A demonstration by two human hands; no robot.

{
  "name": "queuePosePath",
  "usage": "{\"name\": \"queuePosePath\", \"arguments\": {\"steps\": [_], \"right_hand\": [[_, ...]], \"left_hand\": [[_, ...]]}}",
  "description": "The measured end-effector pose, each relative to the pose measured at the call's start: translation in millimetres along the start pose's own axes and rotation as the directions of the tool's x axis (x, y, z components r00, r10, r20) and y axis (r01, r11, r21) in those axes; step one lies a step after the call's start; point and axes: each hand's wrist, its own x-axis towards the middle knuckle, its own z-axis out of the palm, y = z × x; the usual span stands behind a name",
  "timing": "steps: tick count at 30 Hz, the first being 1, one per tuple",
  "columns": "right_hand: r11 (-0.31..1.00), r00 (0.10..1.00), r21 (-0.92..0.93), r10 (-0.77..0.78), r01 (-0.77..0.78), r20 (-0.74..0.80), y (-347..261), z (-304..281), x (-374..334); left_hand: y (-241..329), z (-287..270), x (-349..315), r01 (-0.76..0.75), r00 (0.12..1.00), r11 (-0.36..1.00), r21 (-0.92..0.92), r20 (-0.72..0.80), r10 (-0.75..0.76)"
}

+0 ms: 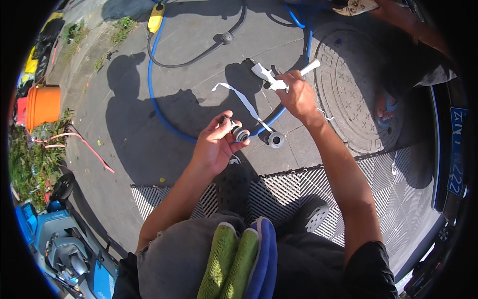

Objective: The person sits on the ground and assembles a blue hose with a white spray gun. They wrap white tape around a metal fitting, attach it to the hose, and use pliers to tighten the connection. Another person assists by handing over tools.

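A small black-and-silver ribbed cylindrical fitting [240, 133] sits in my left hand [213, 142], pinched between thumb and fingers. My right hand [298, 95], farther out and to the right, is closed round a white strip-like piece [269, 77]. Its crumpled end sticks out left of the fingers, while a smoother white end [311, 67] shows beyond the knuckles. On the paving between the hands lies a grey ring-shaped part [276, 140]. A thin white strip [241, 99] runs from it toward the far left. My fingers hide part of both held things.
A blue hose [155, 99] loops over the paving, near a black cable with a yellow box [156, 19]. Another person's foot [385, 105] is by the manhole cover [343, 89]. Plastic grating [284, 185] lies under my shoes; a car bumper [440, 149] stands right, an orange bucket [44, 107] left.
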Motion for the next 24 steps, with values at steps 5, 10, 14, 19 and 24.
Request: {"name": "queuePosePath", "arguments": {"steps": [5, 10, 14, 19, 24], "right_hand": [[0.839, 0.911, -0.524, 0.089, 0.15, 0.403, 8, 41, 46], [0.851, 0.949, -0.515, 0.068, 0.106, 0.308, 29, 61, 42], [0.914, 0.98, -0.402, 0.033, 0.05, 0.198, 19, 43, 35], [0.845, 0.957, 0.466, 0.166, -0.263, 0.239, -52, -26, 4], [0.473, 0.868, 0.743, 0.106, -0.473, 0.485, -89, -71, -49]], "left_hand": [[5, -2, 4, -0.133, 0.991, 0.981, 0.139, 0.03, 0.13], [14, 3, 6, -0.347, 0.933, 0.889, 0.299, 0.21, 0.293], [13, 10, 3, -0.396, 0.9, 0.864, 0.31, 0.318, 0.298], [14, 12, -1, -0.435, 0.857, 0.861, 0.265, 0.416, 0.305], [15, 30, -3, -0.491, 0.791, 0.848, 0.201, 0.511, 0.337]]}}
